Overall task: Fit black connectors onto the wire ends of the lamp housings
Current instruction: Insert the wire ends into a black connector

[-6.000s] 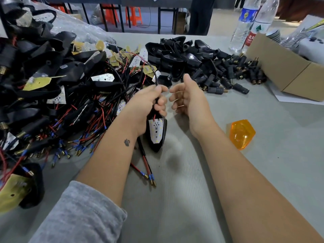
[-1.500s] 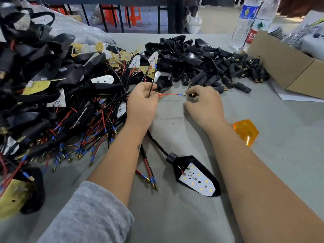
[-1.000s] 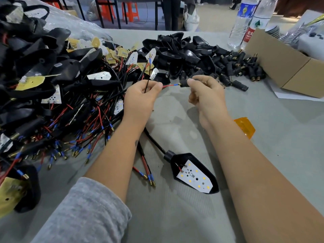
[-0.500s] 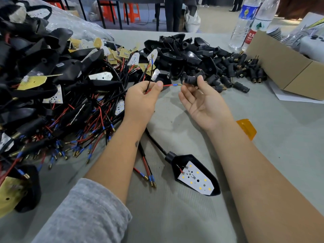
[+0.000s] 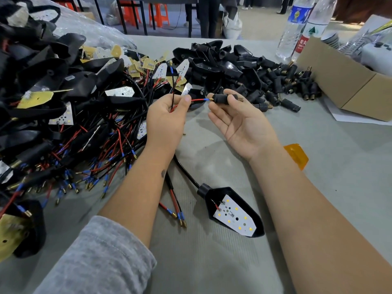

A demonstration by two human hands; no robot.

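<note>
Threading the red wire into 1 black connector

The left hand (image 5: pixel 166 119) pinched the red wire (image 5: pixel 198 100); right-hand fingers (image 5: pixel 232 98) clamped the black connector (image 5: pixel 220 99) above the counter (image 5: pixel 328 166), terminal at its mouth. Next, likely pushing straight in; the lamp housing (image 5: pixel 231 211) lay nearby.

Both hands (image 5: pixel 167 122) (image 5: pixel 244 122) raised, fingertips pinching

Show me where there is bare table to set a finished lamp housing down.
Bare table lies right of the right forearm, between the orange lens and the near edge. A smaller patch sits between the forearms, above the lamp housing. The wired housing heap and connector pile crowd the rest.
</note>
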